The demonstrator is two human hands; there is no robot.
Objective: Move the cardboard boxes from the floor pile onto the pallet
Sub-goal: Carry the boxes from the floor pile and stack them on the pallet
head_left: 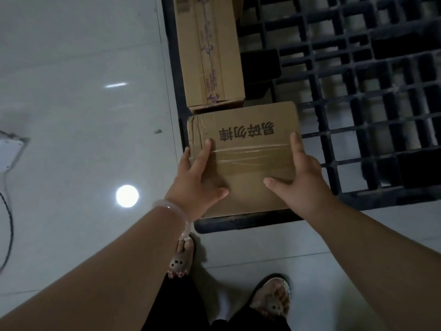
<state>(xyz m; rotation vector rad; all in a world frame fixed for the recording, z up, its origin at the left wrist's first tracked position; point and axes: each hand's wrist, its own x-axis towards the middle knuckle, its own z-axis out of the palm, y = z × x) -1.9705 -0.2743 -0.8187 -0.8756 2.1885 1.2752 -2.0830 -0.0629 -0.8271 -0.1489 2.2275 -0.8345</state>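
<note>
A taped cardboard box (248, 144) with black printed characters sits on the near left corner of the black plastic pallet (358, 115). My left hand (198, 177) lies on its left edge, fingers straight on top and thumb stretched across the lid. My right hand (300, 173) lies on its right edge in the same way, thumb on the lid. A longer cardboard box (210, 51) with purple-printed tape lies on the pallet just behind it, touching or nearly touching it.
Glossy white tile floor (83, 103) spreads to the left and under my sandalled feet (272, 299). A white device with a black cable (7, 158) lies at the far left. The pallet's open grid fills the right side.
</note>
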